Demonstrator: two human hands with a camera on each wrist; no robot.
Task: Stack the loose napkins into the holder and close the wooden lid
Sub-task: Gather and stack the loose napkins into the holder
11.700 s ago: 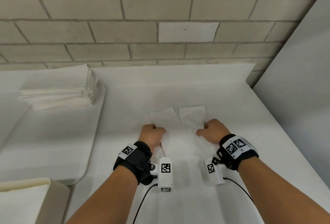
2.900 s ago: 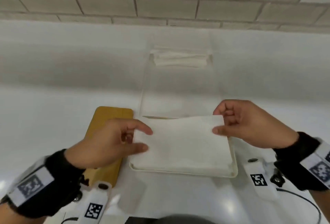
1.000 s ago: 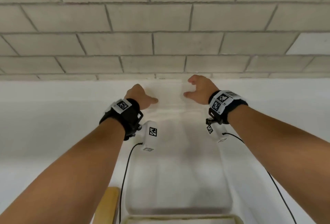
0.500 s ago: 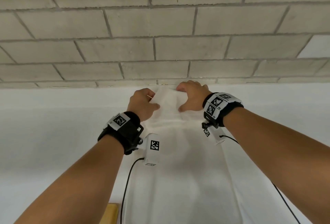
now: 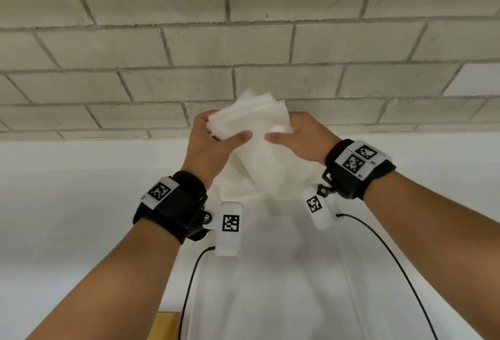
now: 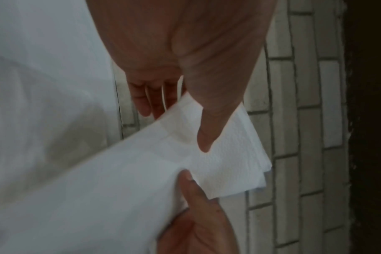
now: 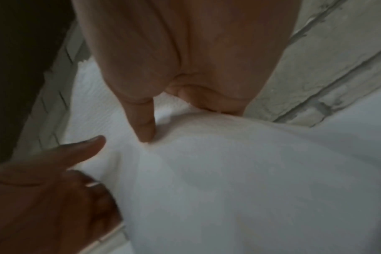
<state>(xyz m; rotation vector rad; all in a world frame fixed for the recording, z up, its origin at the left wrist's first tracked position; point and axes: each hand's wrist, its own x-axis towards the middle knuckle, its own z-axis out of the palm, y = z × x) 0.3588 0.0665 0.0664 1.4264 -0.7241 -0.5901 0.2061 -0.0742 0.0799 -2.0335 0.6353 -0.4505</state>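
A small stack of white napkins (image 5: pixel 251 119) is held up and tilted in front of the brick wall. My left hand (image 5: pixel 227 128) pinches its left side, with the thumb on the near face and the fingers behind. My right hand (image 5: pixel 281 131) pinches the right side the same way. In the left wrist view my thumb lies on the napkins (image 6: pixel 141 171). In the right wrist view my thumb presses into the napkins (image 7: pixel 228 171). Below the hands the clear holder (image 5: pixel 349 280) shows only faintly. A corner of the wooden lid (image 5: pixel 166 326) shows at the bottom edge.
The grey brick wall (image 5: pixel 243 42) stands close behind the hands. The white table (image 5: pixel 67 218) spreads out to the left and right. Black cables (image 5: pixel 189 272) hang from both wrist cameras over the holder.
The hands were low at the far end by the wall, on the napkins. They have now risen with the stack gripped between them, and it is tilted in the air.
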